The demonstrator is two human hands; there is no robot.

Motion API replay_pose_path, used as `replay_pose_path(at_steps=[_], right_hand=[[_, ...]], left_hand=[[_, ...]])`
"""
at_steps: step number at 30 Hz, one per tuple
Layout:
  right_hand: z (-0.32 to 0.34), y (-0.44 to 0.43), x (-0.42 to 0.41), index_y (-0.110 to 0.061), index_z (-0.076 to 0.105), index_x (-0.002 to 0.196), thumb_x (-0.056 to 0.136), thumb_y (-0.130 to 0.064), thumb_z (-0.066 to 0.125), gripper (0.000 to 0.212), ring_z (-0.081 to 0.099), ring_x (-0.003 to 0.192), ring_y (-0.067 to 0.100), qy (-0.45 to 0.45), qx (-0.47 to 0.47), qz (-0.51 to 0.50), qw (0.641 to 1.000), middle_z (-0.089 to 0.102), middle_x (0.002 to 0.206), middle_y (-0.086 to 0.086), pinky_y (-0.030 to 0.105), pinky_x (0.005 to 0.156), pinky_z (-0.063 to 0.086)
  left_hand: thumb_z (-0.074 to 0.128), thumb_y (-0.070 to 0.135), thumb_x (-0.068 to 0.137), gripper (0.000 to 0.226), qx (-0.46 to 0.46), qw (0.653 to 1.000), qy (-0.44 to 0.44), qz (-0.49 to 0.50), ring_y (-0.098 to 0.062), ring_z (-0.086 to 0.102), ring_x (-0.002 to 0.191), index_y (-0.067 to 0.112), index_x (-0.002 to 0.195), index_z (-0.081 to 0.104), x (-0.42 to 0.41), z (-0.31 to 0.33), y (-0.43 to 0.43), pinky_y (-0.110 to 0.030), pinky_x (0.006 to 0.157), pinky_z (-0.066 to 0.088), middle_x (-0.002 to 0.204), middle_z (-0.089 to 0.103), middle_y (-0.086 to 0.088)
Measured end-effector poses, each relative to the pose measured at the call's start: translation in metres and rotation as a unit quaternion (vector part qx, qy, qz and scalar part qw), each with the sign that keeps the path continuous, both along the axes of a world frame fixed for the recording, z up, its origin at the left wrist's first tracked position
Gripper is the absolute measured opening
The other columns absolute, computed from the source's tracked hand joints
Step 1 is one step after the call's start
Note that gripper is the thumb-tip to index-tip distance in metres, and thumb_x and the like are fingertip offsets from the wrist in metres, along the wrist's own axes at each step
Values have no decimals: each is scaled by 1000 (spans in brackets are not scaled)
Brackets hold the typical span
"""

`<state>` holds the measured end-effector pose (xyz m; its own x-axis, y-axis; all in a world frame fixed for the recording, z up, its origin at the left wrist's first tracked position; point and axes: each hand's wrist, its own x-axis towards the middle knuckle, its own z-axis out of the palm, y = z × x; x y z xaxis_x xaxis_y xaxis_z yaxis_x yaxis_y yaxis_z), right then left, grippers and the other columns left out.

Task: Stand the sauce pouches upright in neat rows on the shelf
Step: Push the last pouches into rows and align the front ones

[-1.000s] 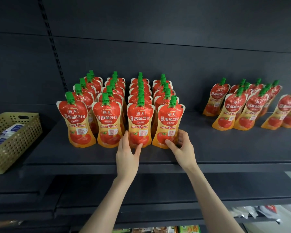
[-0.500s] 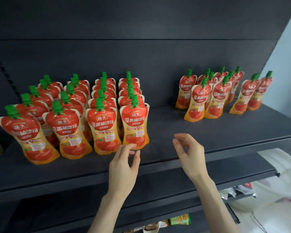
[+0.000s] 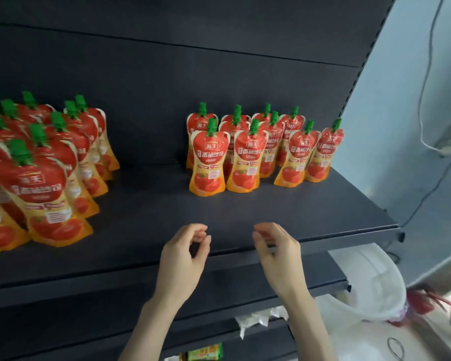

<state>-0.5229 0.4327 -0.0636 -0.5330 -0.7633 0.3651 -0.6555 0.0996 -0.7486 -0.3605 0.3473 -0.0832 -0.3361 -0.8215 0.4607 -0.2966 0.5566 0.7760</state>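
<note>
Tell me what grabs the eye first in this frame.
Red sauce pouches with green caps stand out on the dark shelf: a tight block at the left and a looser cluster toward the right. In front, the left hand and right hand hover empty, fingers loosely curled, over the bare shelf front.

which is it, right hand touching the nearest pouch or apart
Apart. The head view shows bare shelf between the right hand and the nearest pouch.

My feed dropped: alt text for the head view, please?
The left hand and right hand hover empty, fingers loosely curled, above the shelf front. Behind them stands a loose pouch cluster; neat pouch rows stand at far left.
</note>
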Motion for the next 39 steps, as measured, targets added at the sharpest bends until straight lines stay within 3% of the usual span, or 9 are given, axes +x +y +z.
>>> replay_pose_path(at_steps=[4, 8, 12, 14, 19, 23, 26, 33, 39], right_hand=[[3, -20, -41, -19, 65, 102, 91, -16, 57, 14, 60, 85, 7, -9, 2, 15, 1000, 66, 96, -9, 23, 75, 48], [6, -59, -69, -17, 63, 104, 90, -15, 59, 14, 60, 88, 7, -2, -23, 33, 999, 64, 96, -8, 27, 78, 50], [5, -102, -89, -16, 58, 113, 90, -20, 61, 24, 58, 100, 13, -9, -35, 61, 997, 60, 106, -5, 38, 85, 51], [5, -121, -98, -17, 51, 121, 89, -26, 61, 35, 54, 108, 14, -19, -34, 57, 998, 55, 116, -6, 37, 87, 51], [7, -153, -107, -24, 37, 129, 86, -30, 64, 50, 57, 113, 9, -107, -23, 106, 988, 58, 123, -8, 36, 91, 52], [7, -165, -112, -26, 46, 117, 82, -28, 68, 42, 60, 106, 7, -153, -11, 119, 981, 63, 115, -10, 36, 91, 53], [6, -166, -117, -30, 56, 107, 81, -28, 70, 29, 63, 101, 8, -167, 3, 148, 975, 67, 107, -9, 36, 89, 54], [10, -166, -106, -22, 62, 107, 80, -24, 71, 29, 65, 93, -1, -221, 13, 220, 950, 70, 98, -15, 15, 75, 53], [19, -186, -72, -13, 62, 102, 79, -26, 72, 28, 64, 90, 2, -200, 30, 242, 949, 67, 98, -12, 15, 72, 53]], left_hand=[[65, 12, 85, 22, -6, 999, 7, 52, -5, 59, 90, 14, 106, 61, -41, 13, -25, -17, 76, 48, 97, 61, 7], [67, 18, 83, 42, 7, 995, 9, 100, -1, 50, 98, 14, 122, 51, -69, 19, -60, -14, 79, 41, 113, 47, 9], [71, 27, 79, 70, 82, 985, 32, 147, 0, 37, 111, 15, 137, 33, -85, 30, -92, -22, 86, 38, 135, 32, 1], [73, 32, 77, 76, 118, 983, 52, 130, -1, 37, 115, 18, 138, 30, -91, 37, -106, -23, 87, 38, 132, 33, 8], [74, 31, 76, 52, 184, 976, 93, 71, 8, 52, 94, 33, 117, 42, -100, 38, -129, -14, 75, 41, 102, 53, 24], [75, 34, 74, 46, 197, 975, 78, 75, 1, 59, 96, 26, 113, 53, -95, 28, -133, -17, 78, 47, 103, 62, 17], [76, 34, 69, 41, 214, 968, 105, 77, 0, 63, 95, 32, 105, 57, -94, 27, -130, -19, 76, 51, 100, 66, 16], [73, 33, 71, 29, 215, 960, 131, 125, 3, 65, 89, 32, 96, 59, -81, 30, -107, -13, 64, 53, 95, 68, 13], [73, 37, 68, 33, 187, 958, 117, 182, -7, 66, 92, 34, 95, 54, -46, 38, -115, -27, 74, 56, 100, 68, 10]])
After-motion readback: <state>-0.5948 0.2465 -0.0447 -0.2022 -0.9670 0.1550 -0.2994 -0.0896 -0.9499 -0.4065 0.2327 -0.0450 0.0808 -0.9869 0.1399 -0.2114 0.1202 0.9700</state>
